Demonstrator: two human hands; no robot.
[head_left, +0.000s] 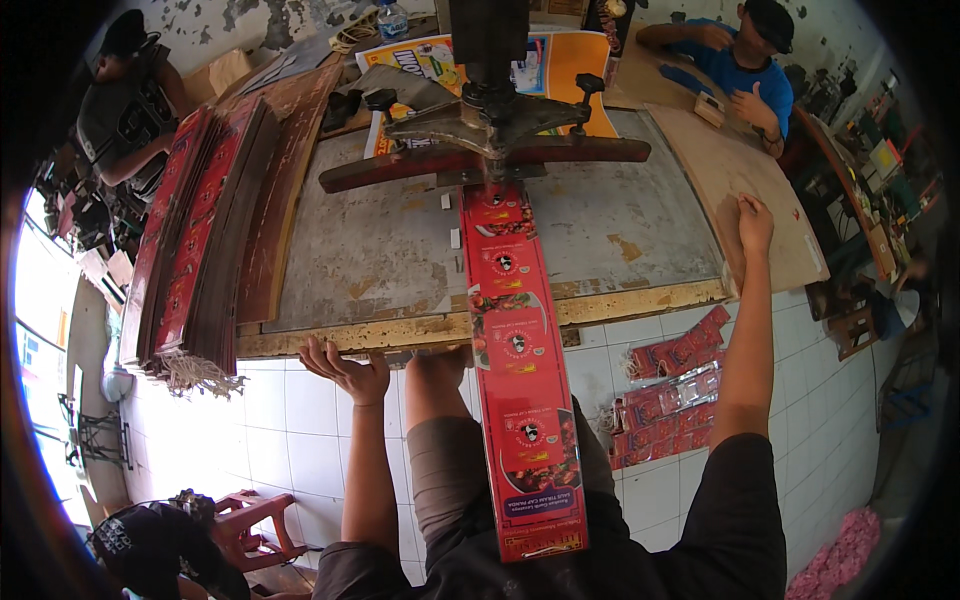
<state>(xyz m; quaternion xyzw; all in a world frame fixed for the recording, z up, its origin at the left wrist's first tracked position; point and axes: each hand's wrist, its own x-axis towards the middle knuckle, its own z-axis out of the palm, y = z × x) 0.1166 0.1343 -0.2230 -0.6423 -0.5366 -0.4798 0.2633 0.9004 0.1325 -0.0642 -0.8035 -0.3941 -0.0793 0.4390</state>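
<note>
— Strip (512, 320), long, red and printed, where does it lie?
— Its far end is beneath the metal press (492, 125), on the grey table (370, 240); it passes over the front edge (400, 330) toward the person's legs (445, 470).
— And the hands?
— Left hand (345, 372) is open, fingers spread, at this edge. Right hand (756, 220) is over the brown board (720, 160), with curled fingers; whether it grips something, I cannot tell.
— Farther out?
— Stacked red strips (205, 240) stand at left, a person in blue (735, 75) is at right.
</note>
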